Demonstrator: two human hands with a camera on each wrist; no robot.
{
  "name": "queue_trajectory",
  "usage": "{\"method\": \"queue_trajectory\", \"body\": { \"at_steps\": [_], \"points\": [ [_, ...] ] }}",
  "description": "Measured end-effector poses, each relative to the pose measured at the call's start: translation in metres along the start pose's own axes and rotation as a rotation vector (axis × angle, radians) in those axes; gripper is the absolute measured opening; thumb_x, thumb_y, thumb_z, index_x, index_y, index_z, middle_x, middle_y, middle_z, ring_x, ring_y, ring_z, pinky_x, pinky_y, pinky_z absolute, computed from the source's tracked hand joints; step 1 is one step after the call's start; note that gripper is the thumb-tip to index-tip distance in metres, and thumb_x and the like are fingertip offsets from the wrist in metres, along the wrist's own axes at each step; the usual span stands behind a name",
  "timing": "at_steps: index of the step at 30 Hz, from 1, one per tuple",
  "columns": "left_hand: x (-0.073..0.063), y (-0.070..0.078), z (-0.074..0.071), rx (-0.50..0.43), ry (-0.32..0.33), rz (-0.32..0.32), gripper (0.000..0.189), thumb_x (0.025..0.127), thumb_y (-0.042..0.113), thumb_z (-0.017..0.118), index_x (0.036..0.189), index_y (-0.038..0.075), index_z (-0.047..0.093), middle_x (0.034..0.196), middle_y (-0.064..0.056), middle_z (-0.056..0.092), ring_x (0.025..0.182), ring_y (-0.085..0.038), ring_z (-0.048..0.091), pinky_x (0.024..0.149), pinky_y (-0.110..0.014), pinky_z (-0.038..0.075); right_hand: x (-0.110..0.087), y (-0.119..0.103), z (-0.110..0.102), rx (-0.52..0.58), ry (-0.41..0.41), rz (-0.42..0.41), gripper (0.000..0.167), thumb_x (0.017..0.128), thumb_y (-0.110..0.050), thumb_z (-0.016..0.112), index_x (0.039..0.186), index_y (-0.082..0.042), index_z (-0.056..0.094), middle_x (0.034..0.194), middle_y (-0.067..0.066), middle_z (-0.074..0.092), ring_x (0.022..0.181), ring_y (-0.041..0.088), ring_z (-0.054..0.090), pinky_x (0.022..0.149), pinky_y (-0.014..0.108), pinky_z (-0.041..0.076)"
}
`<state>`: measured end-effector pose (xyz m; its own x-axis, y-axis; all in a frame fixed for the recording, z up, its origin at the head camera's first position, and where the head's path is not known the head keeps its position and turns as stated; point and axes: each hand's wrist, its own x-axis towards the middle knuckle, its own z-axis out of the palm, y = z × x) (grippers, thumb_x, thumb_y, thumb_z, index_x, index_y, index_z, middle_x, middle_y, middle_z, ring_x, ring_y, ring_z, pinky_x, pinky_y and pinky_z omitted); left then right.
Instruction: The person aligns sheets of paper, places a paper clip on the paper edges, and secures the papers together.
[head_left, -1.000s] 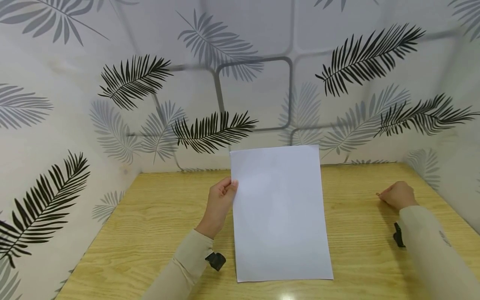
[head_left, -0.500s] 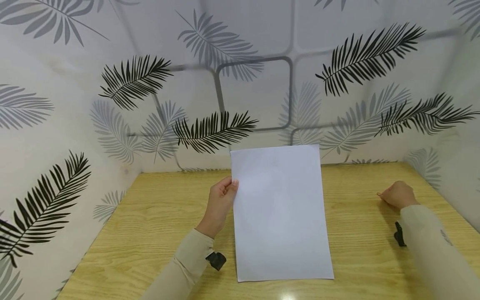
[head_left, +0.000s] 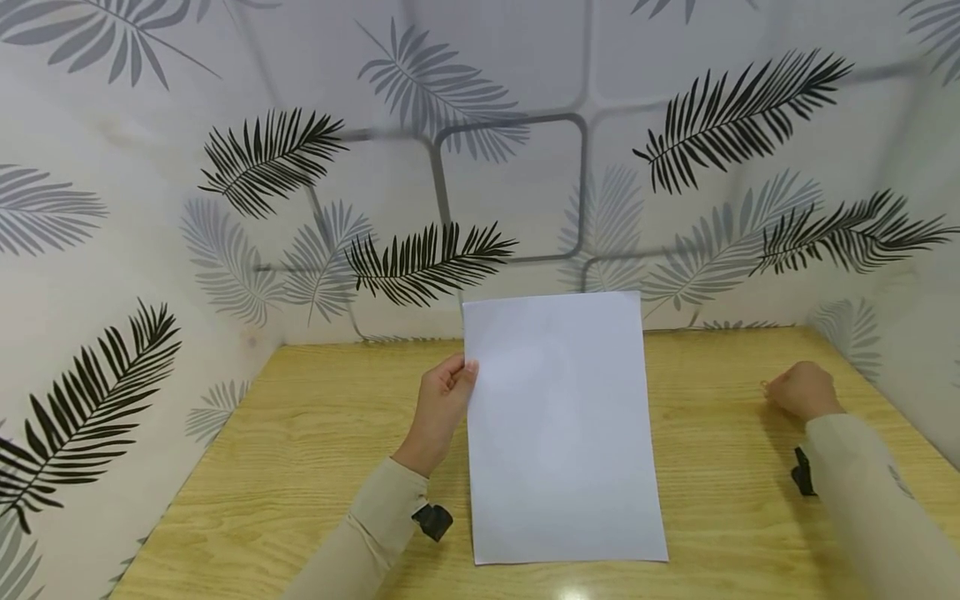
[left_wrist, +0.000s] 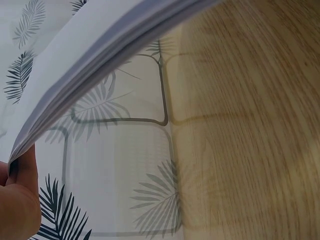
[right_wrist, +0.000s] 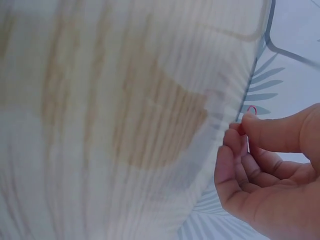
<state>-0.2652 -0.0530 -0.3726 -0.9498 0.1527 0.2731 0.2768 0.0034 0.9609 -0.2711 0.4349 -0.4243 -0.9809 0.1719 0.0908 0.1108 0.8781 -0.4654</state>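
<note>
My left hand (head_left: 441, 408) grips a stack of white paper (head_left: 562, 433) by its left edge, with the thumb on the front face. In the left wrist view several layered sheets (left_wrist: 100, 65) show along the edge, bowed above the table, and part of the hand (left_wrist: 20, 205) is at the lower left. Over the right side of the table, apart from the paper, my right hand (head_left: 802, 392) pinches a small red paper clip (right_wrist: 252, 107) between thumb and forefinger. Only a thin rounded loop of the clip sticks out; the fingertips hide the rest.
A light wood-grain table (head_left: 322, 425) lies beneath both hands. Behind it and at its sides stand pale walls (head_left: 510, 192) with a leaf pattern. Small black wrist cameras (head_left: 432, 522) sit at the sleeve cuffs.
My right hand has shifted slightly to the right with the paper clip. The left hand and the paper stay almost where they were.
</note>
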Motion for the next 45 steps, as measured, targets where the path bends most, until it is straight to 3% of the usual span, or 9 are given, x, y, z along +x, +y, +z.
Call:
{"method": "queue_trajectory", "body": {
  "at_steps": [4,7,17,25,32,39,45],
  "points": [
    [0.001,0.000,0.000,0.004,-0.003,0.011,0.027,0.102,0.012,0.049,0.116,-0.007,0.062,0.084,-0.009,0.061,0.072,-0.009,0.054,0.064,-0.022,0.044,-0.001,-0.002,0.001,0.034,0.065,-0.025,0.026,0.085,-0.003,0.053,0.070,0.015,0.063,0.070,0.025,0.063,0.068,0.043,0.059,0.067,0.054,0.048],
    [0.001,0.001,0.000,0.000,0.000,0.008,0.027,0.102,0.012,0.050,0.116,-0.008,0.061,0.083,-0.007,0.061,0.072,-0.009,0.054,0.064,-0.022,0.044,-0.002,-0.007,0.000,0.056,0.086,-0.021,0.026,0.089,-0.006,0.057,0.080,0.018,0.064,0.074,0.027,0.064,0.069,0.041,0.059,0.067,0.054,0.048],
    [0.000,0.000,0.000,-0.002,-0.002,0.005,0.026,0.102,0.011,0.049,0.115,-0.006,0.063,0.085,-0.009,0.062,0.074,-0.011,0.056,0.066,-0.022,0.045,-0.003,-0.014,-0.001,0.071,0.104,-0.017,0.025,0.089,-0.007,0.059,0.079,0.015,0.064,0.070,0.022,0.063,0.068,0.039,0.058,0.069,0.054,0.045],
    [0.000,0.000,0.000,0.003,-0.008,-0.010,0.028,0.102,0.013,0.049,0.119,-0.006,0.061,0.090,-0.010,0.063,0.078,-0.010,0.055,0.068,-0.022,0.046,-0.002,-0.016,-0.001,0.095,0.141,-0.023,0.026,0.092,-0.008,0.057,0.082,0.015,0.064,0.068,0.017,0.062,0.060,0.022,0.052,0.056,0.034,0.040],
    [0.000,0.002,0.001,0.015,-0.003,-0.001,0.026,0.102,0.012,0.048,0.112,-0.008,0.062,0.074,-0.003,0.052,0.065,-0.009,0.043,0.059,-0.022,0.036,0.000,-0.023,-0.003,0.128,0.190,-0.030,0.024,0.093,-0.008,0.057,0.087,0.016,0.061,0.078,0.026,0.062,0.065,0.032,0.055,0.055,0.035,0.040],
    [0.000,0.002,0.003,-0.002,0.001,-0.015,0.028,0.102,0.011,0.048,0.118,-0.008,0.061,0.086,-0.008,0.063,0.074,-0.009,0.056,0.064,-0.021,0.045,0.001,-0.032,-0.004,0.160,0.254,-0.051,0.022,0.093,-0.008,0.056,0.089,0.013,0.061,0.075,0.020,0.061,0.063,0.025,0.053,0.055,0.033,0.038],
    [-0.002,0.003,0.003,-0.002,0.001,-0.011,0.027,0.102,0.011,0.048,0.117,-0.007,0.061,0.084,-0.008,0.063,0.072,-0.010,0.056,0.063,-0.021,0.045,0.001,-0.045,-0.007,0.196,0.299,-0.071,0.021,0.093,-0.006,0.057,0.089,0.014,0.062,0.077,0.022,0.062,0.063,0.021,0.052,0.054,0.031,0.040]
  ]
}}
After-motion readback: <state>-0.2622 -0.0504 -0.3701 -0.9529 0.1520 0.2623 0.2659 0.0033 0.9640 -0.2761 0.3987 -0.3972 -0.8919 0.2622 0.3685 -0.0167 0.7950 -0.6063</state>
